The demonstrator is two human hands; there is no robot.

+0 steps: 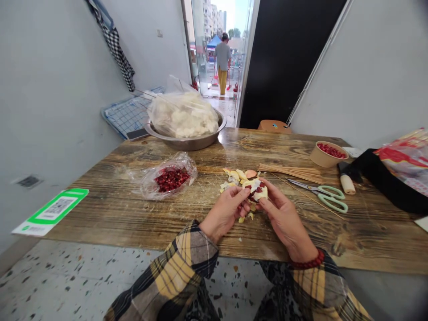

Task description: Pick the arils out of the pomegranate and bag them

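Note:
A piece of opened pomegranate (256,189), with dark red seeds and pale membrane, is held between both hands above the wooden table (147,223). My left hand (230,208) grips its left side, thumb near the seeds. My right hand (284,218), with a red bead bracelet at the wrist, has its fingers closed round the right side. Yellowish peel scraps (236,174) lie just behind and under the fruit. To the left, a clear plastic bag (190,167) spread on the table holds a heap of red seeds (171,179).
Behind stands a metal basin (187,143) with a bagged pale mass. Right of the hands lie wooden skewers (290,171), green-handled scissors (329,197), a paper bowl (319,157) of seeds and a wooden-handled tool (347,184). A person (222,60) stands beyond the doorway.

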